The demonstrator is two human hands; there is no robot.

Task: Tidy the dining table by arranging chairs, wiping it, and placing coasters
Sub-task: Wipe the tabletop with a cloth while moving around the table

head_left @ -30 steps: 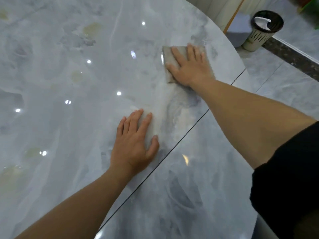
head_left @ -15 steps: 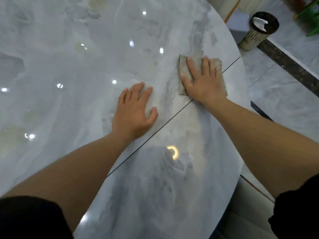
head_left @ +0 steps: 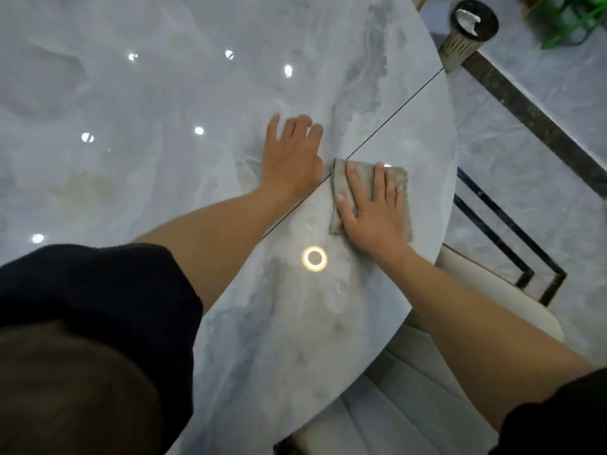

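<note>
A glossy grey marble dining table (head_left: 164,126) with a thin dark seam fills most of the view. A folded grey cloth (head_left: 341,178) lies flat on it near the right edge, just below the seam. My right hand (head_left: 374,215) presses down on the cloth with fingers spread. My left hand (head_left: 292,156) rests flat on the bare tabletop just left of the cloth, holding nothing. A cream padded chair (head_left: 427,382) stands tucked under the table's right edge below my right arm.
A cylindrical waste bin (head_left: 466,34) with paper in it stands on the tiled floor at the upper right, next to green plant leaves (head_left: 568,21). A black metal frame (head_left: 512,238) stands on the floor beside the chair. Ceiling lights reflect in the tabletop.
My right hand has dragged the cloth toward me across the seam, closer to the table's near right edge. My left hand stayed flat on the table. The chair has come into view.
</note>
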